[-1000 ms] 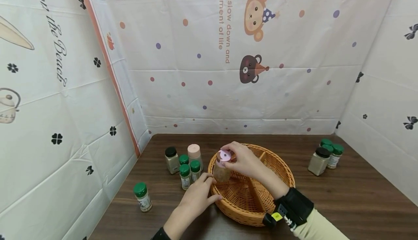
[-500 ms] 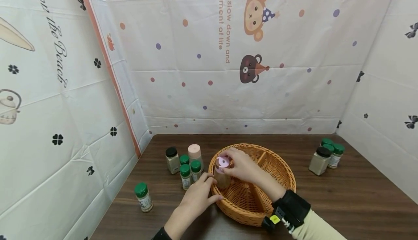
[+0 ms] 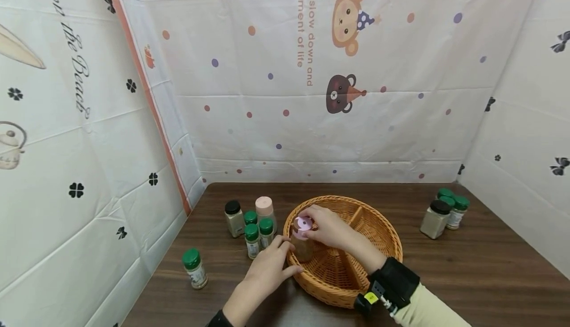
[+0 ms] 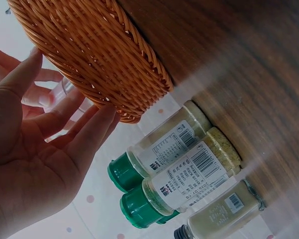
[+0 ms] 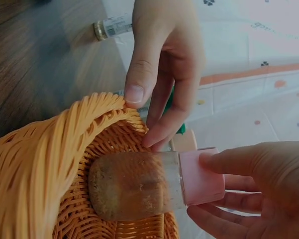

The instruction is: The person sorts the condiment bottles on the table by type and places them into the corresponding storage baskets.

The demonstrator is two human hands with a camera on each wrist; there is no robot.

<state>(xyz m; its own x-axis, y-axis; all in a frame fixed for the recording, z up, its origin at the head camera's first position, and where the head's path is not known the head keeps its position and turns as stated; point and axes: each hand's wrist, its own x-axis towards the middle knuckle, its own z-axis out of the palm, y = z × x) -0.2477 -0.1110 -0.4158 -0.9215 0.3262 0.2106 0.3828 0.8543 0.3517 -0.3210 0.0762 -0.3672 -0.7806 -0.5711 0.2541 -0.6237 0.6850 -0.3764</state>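
My right hand [image 3: 327, 225] pinches the pink cap [image 5: 201, 174] of a clear spice jar [image 5: 134, 186], thumb on one side and fingers on the other. The jar has brownish contents low inside. It stands within the left compartment of a round wicker basket [image 3: 387, 218], close to the rim; whether its base touches the basket floor is hard to tell. My left hand [image 3: 267, 267] rests on the basket's left rim, thumb and fingertips touching the wicker, as the left wrist view shows with the basket wall [image 4: 99, 45].
Left of the basket stand green-capped jars [image 3: 252, 242], a black-capped jar [image 3: 234, 219] and a peach-capped jar [image 3: 265, 208]. One green-capped jar [image 3: 195, 268] stands apart, nearer the front. At far right, a black-capped jar [image 3: 434, 220] stands with green-capped jars [image 3: 457, 213].
My right hand has lowered the pink-capped spice jar into the basket's left compartment over the last second, mostly in the first half. My left hand stays on the rim.
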